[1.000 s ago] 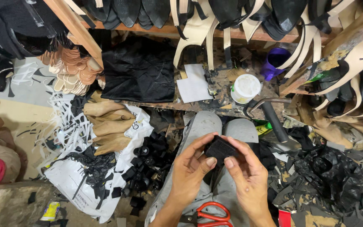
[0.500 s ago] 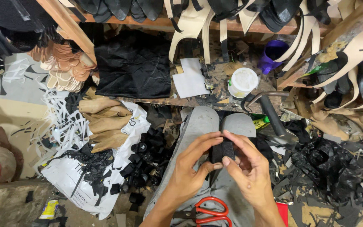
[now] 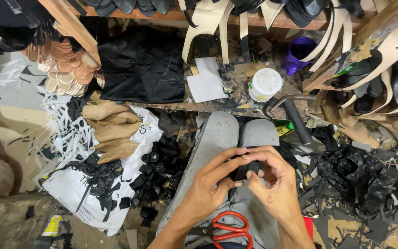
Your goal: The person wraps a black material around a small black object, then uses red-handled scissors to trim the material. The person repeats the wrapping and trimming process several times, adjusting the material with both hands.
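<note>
Pinching small black piece [image 3: 247,169] between both hands [image 3: 242,184], together over lap; white tub [image 3: 265,84] lidded.

I see a low, stained wooden bench [image 3: 236,107] across the top of my view. Directly on it lie a black cloth [image 3: 141,69], a white sheet of paper [image 3: 207,82] and 1 white-lidded tub [image 3: 265,84] — a purple cup [image 3: 299,51] stands behind. On the floor [image 3: 17,124] — a white plastic bag [image 3: 93,184], tan leather pieces [image 3: 109,131], black offcuts [image 3: 155,166].
</note>
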